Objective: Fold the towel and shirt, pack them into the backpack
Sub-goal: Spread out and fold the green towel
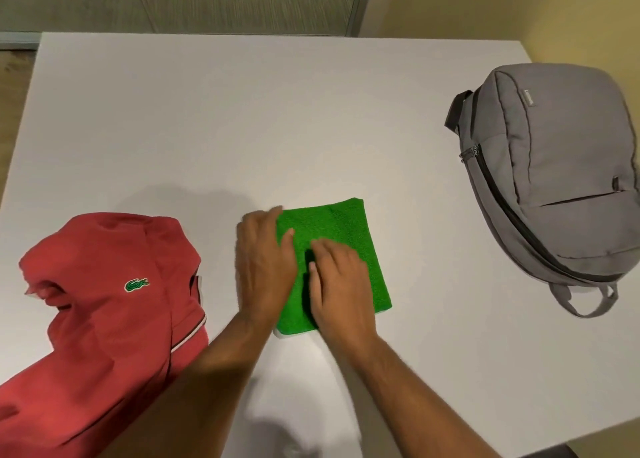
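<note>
A green towel (349,236) lies folded into a small rectangle at the middle of the white table (242,118). My left hand (265,267) rests flat on its left edge, fingers straight. Beside it, my right hand (337,284) presses flat on the towel's lower middle. A red polo shirt (104,305) with a green crocodile logo lies crumpled and unfolded at the left front, running off the lower left of the view. The grey backpack (554,187) lies on its back at the right, its zips shut as far as I can see.
The table's right edge runs close past the backpack, whose straps (585,301) loop toward the front. A wall and a floor strip lie beyond the far edge. Bare tabletop stretches behind the towel.
</note>
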Motion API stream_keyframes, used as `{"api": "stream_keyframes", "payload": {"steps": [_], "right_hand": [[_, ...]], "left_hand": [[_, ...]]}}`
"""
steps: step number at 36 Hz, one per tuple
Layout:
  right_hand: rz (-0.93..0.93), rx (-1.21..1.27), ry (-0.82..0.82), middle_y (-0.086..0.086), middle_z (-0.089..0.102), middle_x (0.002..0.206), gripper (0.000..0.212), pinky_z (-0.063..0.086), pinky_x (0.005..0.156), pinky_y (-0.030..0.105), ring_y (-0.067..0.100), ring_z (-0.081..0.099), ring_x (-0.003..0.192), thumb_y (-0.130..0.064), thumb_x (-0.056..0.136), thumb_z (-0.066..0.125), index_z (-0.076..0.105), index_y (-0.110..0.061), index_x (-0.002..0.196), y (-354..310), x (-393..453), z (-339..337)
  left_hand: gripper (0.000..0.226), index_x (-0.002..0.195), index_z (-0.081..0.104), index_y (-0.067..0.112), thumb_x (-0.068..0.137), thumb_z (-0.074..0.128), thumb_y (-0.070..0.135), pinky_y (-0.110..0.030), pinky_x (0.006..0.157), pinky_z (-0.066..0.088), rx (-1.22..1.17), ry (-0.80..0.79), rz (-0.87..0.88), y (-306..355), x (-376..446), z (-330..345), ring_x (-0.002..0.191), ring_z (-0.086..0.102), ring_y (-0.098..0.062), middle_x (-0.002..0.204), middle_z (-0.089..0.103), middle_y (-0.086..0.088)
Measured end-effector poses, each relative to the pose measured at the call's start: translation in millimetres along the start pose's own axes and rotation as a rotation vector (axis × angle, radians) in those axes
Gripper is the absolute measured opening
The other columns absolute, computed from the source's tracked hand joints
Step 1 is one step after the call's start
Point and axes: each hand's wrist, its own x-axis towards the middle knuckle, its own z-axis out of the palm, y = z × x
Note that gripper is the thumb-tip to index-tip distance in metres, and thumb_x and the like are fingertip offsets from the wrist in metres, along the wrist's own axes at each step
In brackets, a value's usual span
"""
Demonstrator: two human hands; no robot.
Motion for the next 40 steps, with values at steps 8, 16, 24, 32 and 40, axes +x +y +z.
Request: {"api": "stream_keyframes", "payload": {"steps": [8, 16, 24, 32, 40], "right_hand": [[-0.005, -0.206, -0.222, 0.012, 0.032, 0.167, 0.057, 0.029, 0.124, 0.049, 0.026, 0.031, 0.154, -0.033, 0.108, 0.033, 0.038, -0.007, 0.158, 60.5, 33.4, 13.7], [0.116, -0.222, -0.312, -0.005, -0.005, 0.174, 0.075, -0.001, 0.130, 0.044, 0.008, -0.011, 0.159, -0.062, 0.107, 0.017, 0.006, -0.020, 0.167, 77.8, 32.1, 7.4], [0.165, -0.186, -0.291, -0.004, -0.007, 0.174, 0.077, 0.000, 0.130, 0.044, 0.010, -0.008, 0.160, -0.066, 0.106, 0.017, 0.003, -0.021, 0.167, 79.9, 34.1, 7.7], [0.265, -0.105, -0.297, -0.001, 0.000, 0.175, 0.077, 0.000, 0.130, 0.043, 0.013, -0.003, 0.160, -0.062, 0.107, 0.025, 0.004, -0.019, 0.167, 85.7, 45.4, -3.1], [0.364, 0.153, -0.199, 0.003, 0.054, 0.150, 0.070, 0.039, 0.113, 0.038, 0.024, 0.046, 0.139, -0.023, 0.098, 0.068, 0.035, -0.016, 0.159, 74.8, 77.1, -27.4]], "left_hand": [[0.053, 0.155, 0.039, 0.007, 0.107, 0.045, 0.028, -0.048, 0.125, 0.026, 0.264, -0.342, 0.198, -9.6, -24.4, 42.1, 0.154, 0.027, -0.027, 0.165, 0.032, -0.013], [0.073, 0.162, 0.021, 0.012, 0.103, 0.033, 0.052, -0.052, 0.127, 0.014, 0.477, -0.358, 0.176, -16.2, -26.8, 38.8, 0.159, 0.005, -0.021, 0.172, 0.011, -0.008], [0.077, 0.163, 0.018, 0.012, 0.102, 0.031, 0.056, -0.053, 0.126, 0.015, 0.492, -0.375, 0.155, -16.9, -23.7, 38.2, 0.159, 0.003, -0.019, 0.172, 0.007, -0.005], [0.071, 0.164, 0.015, 0.014, 0.104, 0.024, 0.053, -0.052, 0.127, 0.011, 0.399, -0.421, 0.166, -22.4, -20.1, 36.2, 0.159, -0.004, -0.015, 0.173, 0.003, -0.002], [0.049, 0.156, 0.035, 0.010, 0.107, 0.039, 0.019, -0.057, 0.125, 0.014, 0.313, -0.383, 0.145, -29.9, 10.8, 21.4, 0.158, 0.010, -0.024, 0.169, 0.021, -0.010]]}}
